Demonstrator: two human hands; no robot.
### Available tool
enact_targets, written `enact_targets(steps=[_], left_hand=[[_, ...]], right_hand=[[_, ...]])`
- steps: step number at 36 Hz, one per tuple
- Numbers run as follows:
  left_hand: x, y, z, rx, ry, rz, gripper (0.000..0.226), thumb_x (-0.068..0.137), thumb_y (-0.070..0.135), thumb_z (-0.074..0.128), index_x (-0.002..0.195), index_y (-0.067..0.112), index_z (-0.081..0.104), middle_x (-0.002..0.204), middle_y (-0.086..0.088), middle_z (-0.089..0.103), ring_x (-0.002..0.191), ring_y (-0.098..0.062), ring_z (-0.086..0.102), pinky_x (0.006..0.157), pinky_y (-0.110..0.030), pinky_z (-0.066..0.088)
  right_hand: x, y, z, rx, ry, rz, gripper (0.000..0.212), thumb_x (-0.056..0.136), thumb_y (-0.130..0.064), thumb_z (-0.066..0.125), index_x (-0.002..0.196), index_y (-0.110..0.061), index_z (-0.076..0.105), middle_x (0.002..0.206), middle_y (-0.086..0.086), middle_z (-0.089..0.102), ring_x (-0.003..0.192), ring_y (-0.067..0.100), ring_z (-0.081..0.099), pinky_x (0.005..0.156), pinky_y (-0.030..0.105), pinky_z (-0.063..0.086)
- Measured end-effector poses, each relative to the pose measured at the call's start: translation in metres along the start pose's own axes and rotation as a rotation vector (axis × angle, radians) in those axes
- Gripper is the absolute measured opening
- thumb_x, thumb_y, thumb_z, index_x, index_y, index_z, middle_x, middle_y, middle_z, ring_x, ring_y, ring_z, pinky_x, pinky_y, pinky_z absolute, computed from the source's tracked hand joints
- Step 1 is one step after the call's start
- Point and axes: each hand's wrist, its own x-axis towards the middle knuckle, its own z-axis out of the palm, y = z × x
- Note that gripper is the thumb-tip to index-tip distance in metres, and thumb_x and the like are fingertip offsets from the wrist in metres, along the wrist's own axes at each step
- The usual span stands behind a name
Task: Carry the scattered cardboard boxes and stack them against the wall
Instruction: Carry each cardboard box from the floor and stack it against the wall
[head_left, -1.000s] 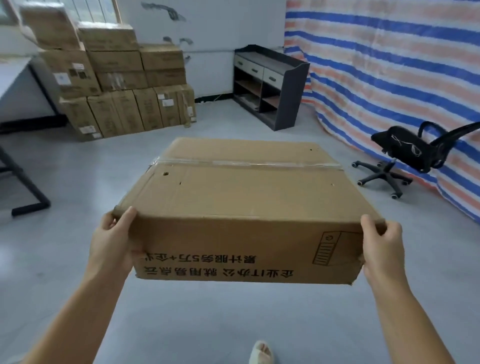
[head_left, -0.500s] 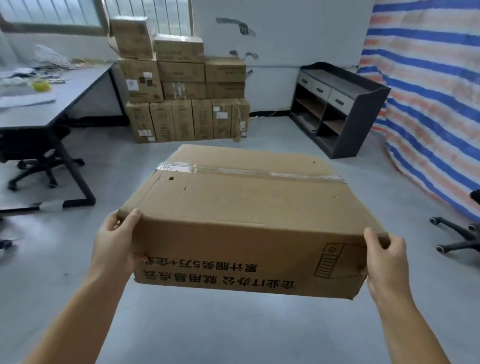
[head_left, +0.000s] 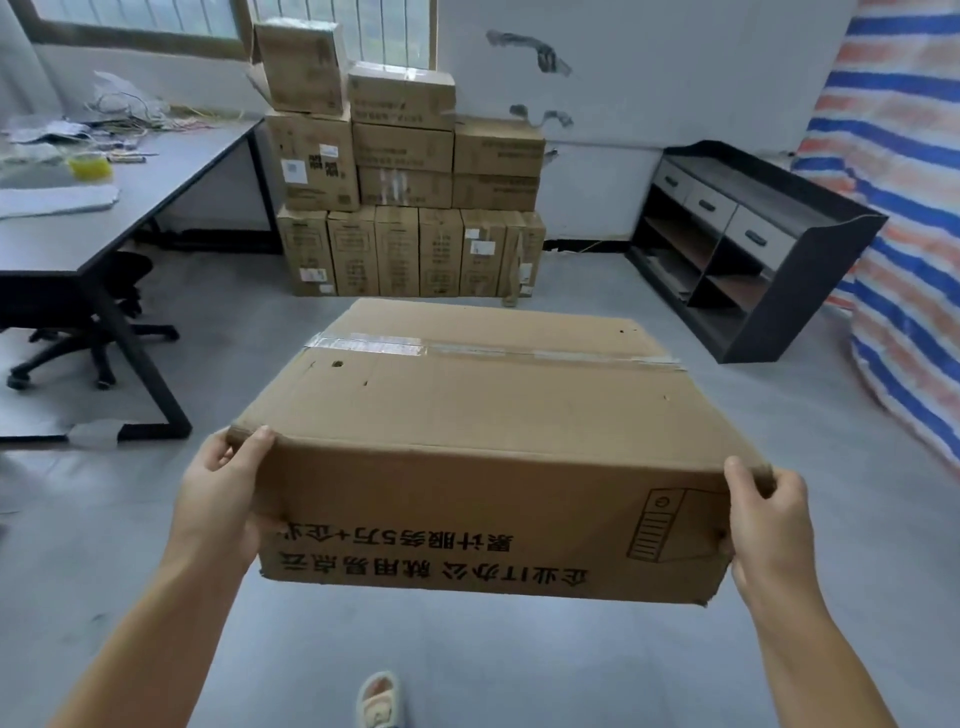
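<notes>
Two hands carry one large cardboard box (head_left: 483, 457) off the floor, in front of the person's chest. The left hand (head_left: 221, 499) grips the near left corner, thumb on the top edge and fingers wrapped round the side; the right hand (head_left: 769, 525) grips the near right corner the same way. The box is sealed with clear tape (head_left: 467, 348) across its top, and its near face carries upside-down printed characters and a drawing of a computer tower. Below it, a slippered foot (head_left: 378, 701) shows on the grey floor (head_left: 779, 415).

Beyond the box, to the left, stands a grey bench (head_left: 171, 171) with a black frame, strewn with papers, wires and a small yellow object; an office chair (head_left: 83, 322) is tucked under it. To the right sits a dark low cabinet (head_left: 769, 244) with drawers and open shelves, beside a striped tarpaulin (head_left: 898, 208).

Farthest off, a stack of boxes (head_left: 410, 182) stands against the white wall (head_left: 649, 78) under a window: upright cartons along the bottom, flatter ones above. The topmost left carton may have a loose flap, though the view is too distant to be sure.
</notes>
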Motion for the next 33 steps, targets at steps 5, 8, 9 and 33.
enact_targets(steps=[5,8,9,33], left_hand=[[0.094,0.031,0.021,0.009,0.007,-0.017,0.009,0.097,0.022,0.054,0.089,0.019,0.057,0.090,0.007,0.052,0.082,-0.006,0.049,0.087,-0.062,0.044],[0.148,0.052,0.036,0.032,0.013,-0.016,0.008,0.097,0.022,0.054,0.099,0.015,0.057,0.091,0.007,0.051,0.083,-0.006,0.047,0.087,-0.061,0.044],[0.160,0.057,0.040,0.028,0.019,-0.010,0.010,0.097,0.021,0.054,0.103,0.014,0.057,0.091,0.008,0.052,0.083,-0.005,0.048,0.090,-0.061,0.043],[0.503,0.095,0.321,0.005,0.017,0.021,0.011,0.096,0.021,0.054,0.106,0.016,0.057,0.091,0.012,0.053,0.081,-0.003,0.048,0.077,-0.050,0.044]], right_hand=[[0.042,-0.023,0.089,0.007,-0.020,0.016,0.025,0.096,-0.031,0.051,0.100,-0.008,0.043,0.083,0.002,0.046,0.077,0.024,0.047,0.055,0.030,0.035],[0.066,-0.038,0.137,-0.001,-0.026,0.027,0.026,0.095,-0.032,0.051,0.101,-0.007,0.044,0.083,0.004,0.047,0.074,0.024,0.047,0.053,0.030,0.034],[0.071,-0.043,0.147,0.002,-0.026,0.028,0.026,0.095,-0.032,0.051,0.102,-0.007,0.044,0.082,0.004,0.047,0.071,0.023,0.047,0.053,0.030,0.034],[0.424,-0.095,0.406,0.015,-0.041,0.019,0.024,0.095,-0.031,0.050,0.102,-0.009,0.044,0.084,0.006,0.050,0.071,0.022,0.050,0.056,0.031,0.038]])
